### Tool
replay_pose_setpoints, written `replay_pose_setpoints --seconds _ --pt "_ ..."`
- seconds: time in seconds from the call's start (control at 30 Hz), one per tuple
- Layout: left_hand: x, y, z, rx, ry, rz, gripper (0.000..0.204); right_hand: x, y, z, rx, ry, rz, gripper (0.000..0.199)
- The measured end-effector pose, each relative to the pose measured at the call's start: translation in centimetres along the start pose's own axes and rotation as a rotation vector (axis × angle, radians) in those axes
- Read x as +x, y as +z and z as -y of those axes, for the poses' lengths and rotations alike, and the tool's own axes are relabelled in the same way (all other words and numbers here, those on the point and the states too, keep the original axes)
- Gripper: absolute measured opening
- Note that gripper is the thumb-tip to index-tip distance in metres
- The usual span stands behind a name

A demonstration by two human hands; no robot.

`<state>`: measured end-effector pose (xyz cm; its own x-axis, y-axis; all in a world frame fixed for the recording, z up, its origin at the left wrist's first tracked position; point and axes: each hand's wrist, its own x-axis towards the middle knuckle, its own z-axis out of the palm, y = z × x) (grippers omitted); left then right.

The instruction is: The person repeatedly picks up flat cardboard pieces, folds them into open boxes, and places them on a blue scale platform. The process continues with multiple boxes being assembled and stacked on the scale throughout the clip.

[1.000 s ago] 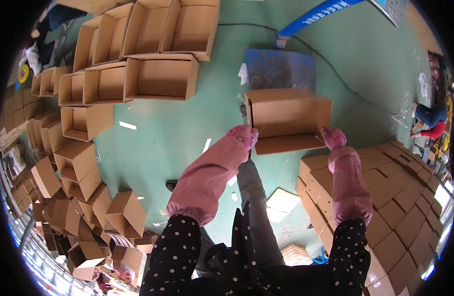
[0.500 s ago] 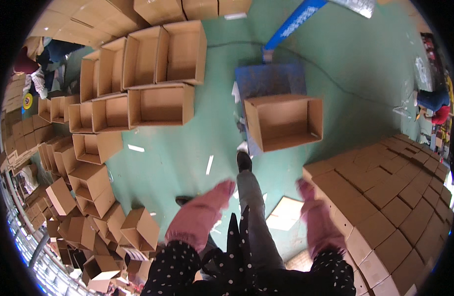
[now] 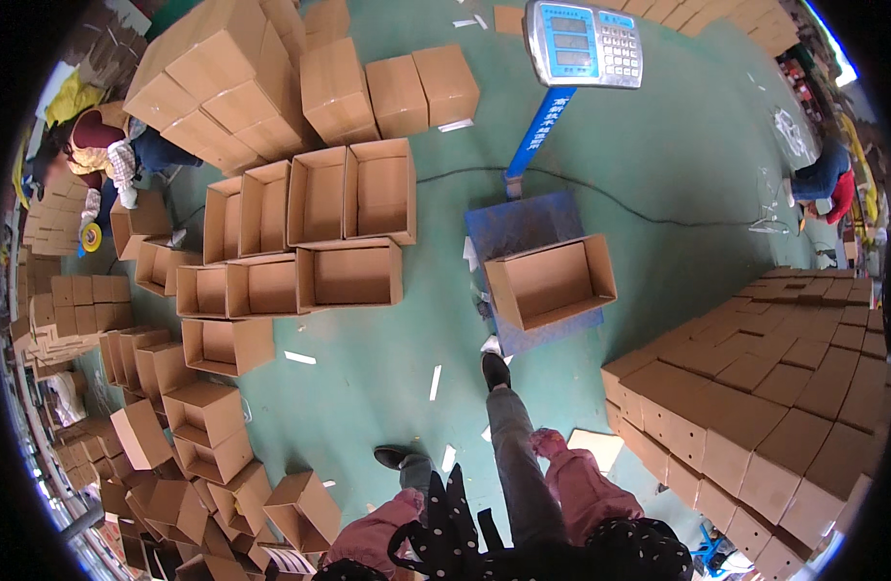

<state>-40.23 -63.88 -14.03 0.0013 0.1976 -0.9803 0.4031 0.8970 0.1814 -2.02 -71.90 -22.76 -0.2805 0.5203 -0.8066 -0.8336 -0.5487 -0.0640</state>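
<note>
A green floor (image 3: 387, 387) fills the frame, with one block of closed cartons (image 3: 784, 387) stacked at the right and about eight open cartons (image 3: 300, 242) clustered left of centre. One open cardboard box (image 3: 552, 283) sits mouth-up on the blue platform scale (image 3: 523, 232) just right of centre, its long axis running left-right, tilted slightly upward to the right. At the bottom edge, both pink-sleeved forearms hang low beside the legs; the left hand (image 3: 407, 499) and right hand (image 3: 547, 443) hold nothing, though how far their fingers are open cannot be made out.

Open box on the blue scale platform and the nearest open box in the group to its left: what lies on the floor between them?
In the head view, only bare green floor separates the open box on the scale platform from the nearest grouped box.
</note>
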Motion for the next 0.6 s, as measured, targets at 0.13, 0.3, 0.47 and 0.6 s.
replay_pose_setpoints --seconds 0.13,0.3,0.47,0.6 --pt "1.2 2.8 -3.1 -0.007 0.085 0.054 0.024 -2.1 1.5 3.4 -0.673 -0.119 -0.338 0.012" --pt "2.3 8.1 -8.1 0.041 0.240 0.193 0.025 -3.7 3.3 9.5 -1.074 -0.005 -0.440 0.011" --pt "0.5 17.2 -15.6 0.087 0.523 0.253 0.026 -4.9 1.8 22.4 -0.548 -0.537 -0.250 0.011" --pt "-0.7 21.9 -27.8 0.556 0.865 0.019 0.027 -3.3 3.4 35.8 -1.660 -0.849 -1.027 0.039"
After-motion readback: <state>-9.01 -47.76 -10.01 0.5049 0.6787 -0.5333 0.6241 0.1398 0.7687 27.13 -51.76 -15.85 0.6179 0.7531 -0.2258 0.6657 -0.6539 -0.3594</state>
